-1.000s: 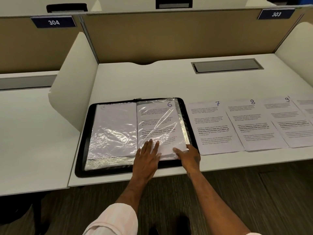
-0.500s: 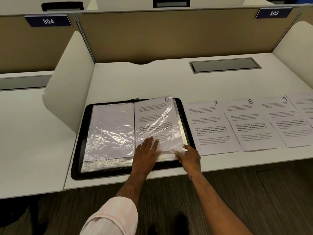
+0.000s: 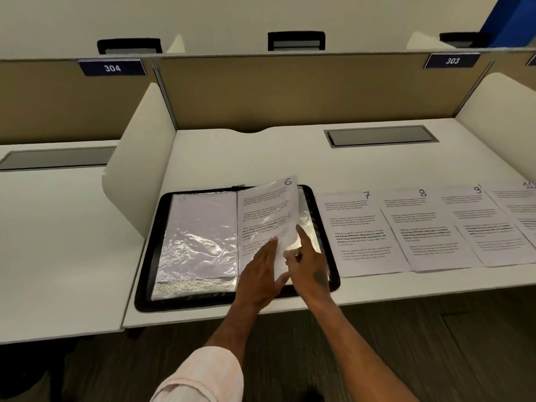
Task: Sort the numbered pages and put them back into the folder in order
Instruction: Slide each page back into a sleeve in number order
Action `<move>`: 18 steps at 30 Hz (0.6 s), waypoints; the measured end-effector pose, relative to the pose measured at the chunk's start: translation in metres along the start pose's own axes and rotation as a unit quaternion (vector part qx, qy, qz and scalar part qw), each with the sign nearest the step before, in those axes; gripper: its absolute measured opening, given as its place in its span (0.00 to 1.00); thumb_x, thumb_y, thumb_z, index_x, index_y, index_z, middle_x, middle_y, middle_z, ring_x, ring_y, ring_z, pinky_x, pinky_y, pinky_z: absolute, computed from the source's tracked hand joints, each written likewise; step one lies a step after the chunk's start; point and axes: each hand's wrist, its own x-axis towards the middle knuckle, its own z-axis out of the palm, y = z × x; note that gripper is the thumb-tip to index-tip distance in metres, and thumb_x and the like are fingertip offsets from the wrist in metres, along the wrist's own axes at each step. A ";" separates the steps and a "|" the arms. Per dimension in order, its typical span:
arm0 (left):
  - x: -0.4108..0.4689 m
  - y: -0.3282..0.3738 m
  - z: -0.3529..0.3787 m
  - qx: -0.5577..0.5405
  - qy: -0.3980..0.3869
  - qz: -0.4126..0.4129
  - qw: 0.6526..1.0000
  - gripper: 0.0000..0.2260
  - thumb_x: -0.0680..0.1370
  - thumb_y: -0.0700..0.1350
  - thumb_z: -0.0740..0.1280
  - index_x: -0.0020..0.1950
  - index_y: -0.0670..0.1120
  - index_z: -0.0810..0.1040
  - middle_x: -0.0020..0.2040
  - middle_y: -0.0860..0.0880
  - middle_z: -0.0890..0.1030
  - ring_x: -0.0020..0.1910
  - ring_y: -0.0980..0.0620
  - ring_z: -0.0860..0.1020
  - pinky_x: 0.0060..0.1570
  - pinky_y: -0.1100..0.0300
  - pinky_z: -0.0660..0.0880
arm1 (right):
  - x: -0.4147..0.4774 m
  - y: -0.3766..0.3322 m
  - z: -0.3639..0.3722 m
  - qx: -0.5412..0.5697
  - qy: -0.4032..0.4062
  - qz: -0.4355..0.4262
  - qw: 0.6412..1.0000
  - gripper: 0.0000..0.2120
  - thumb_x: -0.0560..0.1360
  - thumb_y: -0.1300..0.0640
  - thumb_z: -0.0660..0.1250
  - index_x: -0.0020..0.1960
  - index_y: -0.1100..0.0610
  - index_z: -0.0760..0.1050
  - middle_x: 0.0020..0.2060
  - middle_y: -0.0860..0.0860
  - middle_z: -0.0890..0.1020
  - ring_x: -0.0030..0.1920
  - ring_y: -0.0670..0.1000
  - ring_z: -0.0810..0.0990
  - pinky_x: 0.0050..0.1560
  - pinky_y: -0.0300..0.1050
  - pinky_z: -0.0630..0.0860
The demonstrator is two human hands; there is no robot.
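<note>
Black-edged folder (image 3: 149, 256) lies open on white desk (image 3: 261, 158); sleeved white page numbered 6 (image 3: 266, 216) fills its right side, left hand (image 3: 259, 274) flat on it, right hand (image 3: 309, 265) at its lifted edge, grip unclear.

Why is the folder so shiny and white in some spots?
Head view: room light glares off the crinkled plastic sleeves in the folder; same view, the lifted page 6 looks slightly blurred, and its small print is too soft to read.
</note>
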 end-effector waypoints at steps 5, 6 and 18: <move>-0.006 -0.005 -0.047 -0.009 0.135 -0.059 0.989 0.37 0.78 0.46 0.69 0.80 0.51 0.50 0.64 0.46 0.79 0.53 0.46 0.82 0.47 0.50 0.81 | -0.006 -0.050 0.023 -0.109 -0.050 -0.233 0.965 0.32 0.79 0.57 0.63 0.78 0.47 0.54 0.38 0.49 0.83 0.33 0.45 0.79 0.40 0.39 0.80; -0.010 -0.009 -0.056 0.007 0.150 -0.068 0.986 0.39 0.78 0.45 0.70 0.80 0.51 0.48 0.53 0.44 0.83 0.43 0.45 0.84 0.41 0.51 0.81 | -0.007 -0.057 0.028 -0.122 -0.058 -0.262 0.956 0.31 0.78 0.55 0.63 0.78 0.47 0.55 0.38 0.48 0.84 0.34 0.45 0.80 0.41 0.41 0.80; -0.062 -0.106 -0.108 0.024 0.198 -0.175 0.964 0.31 0.77 0.37 0.69 0.78 0.50 0.61 0.72 0.45 0.71 0.51 0.45 0.82 0.45 0.52 0.82 | -0.003 -0.040 0.101 -0.315 -0.239 -0.176 0.902 0.41 0.74 0.26 0.42 0.79 0.49 0.53 0.77 0.52 0.59 0.76 0.53 0.60 0.73 0.51 0.61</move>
